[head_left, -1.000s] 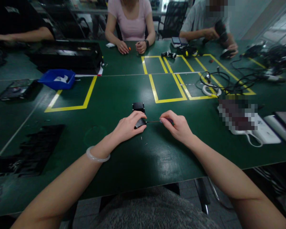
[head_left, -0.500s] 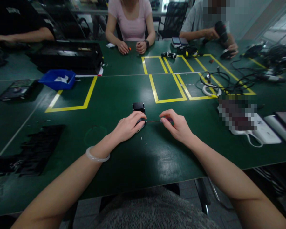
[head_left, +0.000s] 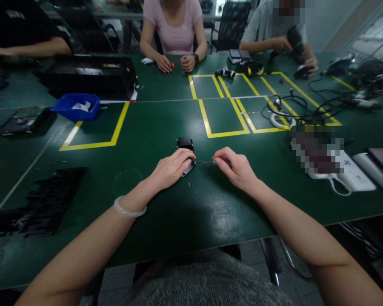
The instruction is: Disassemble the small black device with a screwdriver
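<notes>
My left hand is closed on a small dark device with a silvery lower edge, pressed against the table; the hand covers most of it. In my right hand a thin screwdriver is pinched, its handle mostly behind the fingers. Its shaft lies level and points left, with the tip at the device's right side. Just beyond my left fingers sits a small black block with bright corners. Two tiny screws lie nearer to me, one screw upright-looking and another beside it.
On the green table, black parts lie left, near a blue bin and a circuit-board unit. Cables and a white power strip are at right. Several people sit across, one holding a dark power tool.
The device under my left hand has tilted slightly, showing more of its silvery side. The screwdriver stays against it. The whole view has shifted very little.
</notes>
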### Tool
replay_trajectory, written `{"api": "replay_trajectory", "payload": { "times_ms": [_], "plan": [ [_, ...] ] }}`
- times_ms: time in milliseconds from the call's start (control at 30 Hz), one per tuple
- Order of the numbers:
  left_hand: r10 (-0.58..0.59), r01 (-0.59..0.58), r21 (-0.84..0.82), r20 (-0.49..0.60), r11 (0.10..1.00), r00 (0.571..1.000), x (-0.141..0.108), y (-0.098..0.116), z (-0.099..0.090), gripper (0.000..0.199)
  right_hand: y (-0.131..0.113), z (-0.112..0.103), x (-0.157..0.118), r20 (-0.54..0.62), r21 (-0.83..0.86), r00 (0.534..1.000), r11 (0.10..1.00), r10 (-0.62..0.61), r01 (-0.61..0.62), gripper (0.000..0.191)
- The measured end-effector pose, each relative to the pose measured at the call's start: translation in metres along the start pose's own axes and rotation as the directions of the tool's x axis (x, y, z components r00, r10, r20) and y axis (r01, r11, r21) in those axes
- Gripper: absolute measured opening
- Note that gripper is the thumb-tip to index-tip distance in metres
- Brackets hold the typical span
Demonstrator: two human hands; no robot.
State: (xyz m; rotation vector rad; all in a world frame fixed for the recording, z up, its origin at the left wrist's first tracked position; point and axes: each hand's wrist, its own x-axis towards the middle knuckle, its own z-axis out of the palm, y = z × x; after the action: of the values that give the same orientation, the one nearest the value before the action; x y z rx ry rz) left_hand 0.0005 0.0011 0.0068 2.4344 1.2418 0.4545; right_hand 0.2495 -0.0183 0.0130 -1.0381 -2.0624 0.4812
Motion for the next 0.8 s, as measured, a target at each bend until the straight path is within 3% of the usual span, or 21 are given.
{"api": "replay_trajectory", "payload": {
  "times_ms": [800],
  "plan": [
    [0.075,-0.077,-0.033,-0.039,0.997,0.996,0.0018,-0.0024,0.0012,0.028,-0.0017,0.0001,-0.0005,-0.013,-0.013,0.999,0.999,0.033,-0.033,0.014]
  ]
}}
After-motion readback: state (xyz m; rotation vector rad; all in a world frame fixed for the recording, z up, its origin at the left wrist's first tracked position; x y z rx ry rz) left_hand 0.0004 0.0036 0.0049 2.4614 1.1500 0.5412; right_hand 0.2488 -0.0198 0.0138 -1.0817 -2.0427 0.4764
